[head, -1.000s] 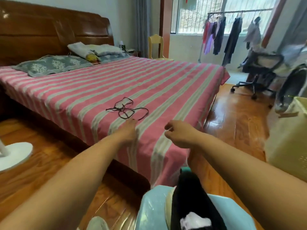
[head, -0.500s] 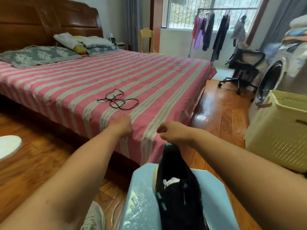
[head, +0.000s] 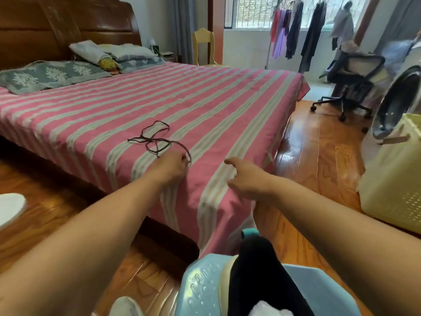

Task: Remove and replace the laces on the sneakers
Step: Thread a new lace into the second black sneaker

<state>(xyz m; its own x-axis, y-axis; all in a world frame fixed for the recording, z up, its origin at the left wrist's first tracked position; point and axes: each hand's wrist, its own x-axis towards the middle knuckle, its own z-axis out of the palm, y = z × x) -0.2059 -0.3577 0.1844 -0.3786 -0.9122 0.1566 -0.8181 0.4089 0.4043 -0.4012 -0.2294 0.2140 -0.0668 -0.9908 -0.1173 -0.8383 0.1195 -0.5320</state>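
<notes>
A tangled black lace (head: 155,139) lies on the pink striped bed (head: 227,115). My left hand (head: 170,166) rests on the bed at the lace's near loop, fingers curled around that loop. To its right, my right hand (head: 246,176) hovers over the bed's edge with its fingers loosely extended, holding nothing. A black sneaker (head: 257,270) with a teal heel tab sits on a light blue stool (head: 200,283) at the bottom of the view, between my forearms.
A cream laundry basket (head: 391,192) and a washing machine (head: 398,103) stand at the right, with an office chair (head: 350,76) and a clothes rack behind. A white fan base (head: 9,206) is on the wood floor at the left. A white shoe (head: 125,306) shows at the bottom.
My left hand has moved forward onto the bed and reached the lace's near loop. My right hand has also advanced and its fingers have loosened.
</notes>
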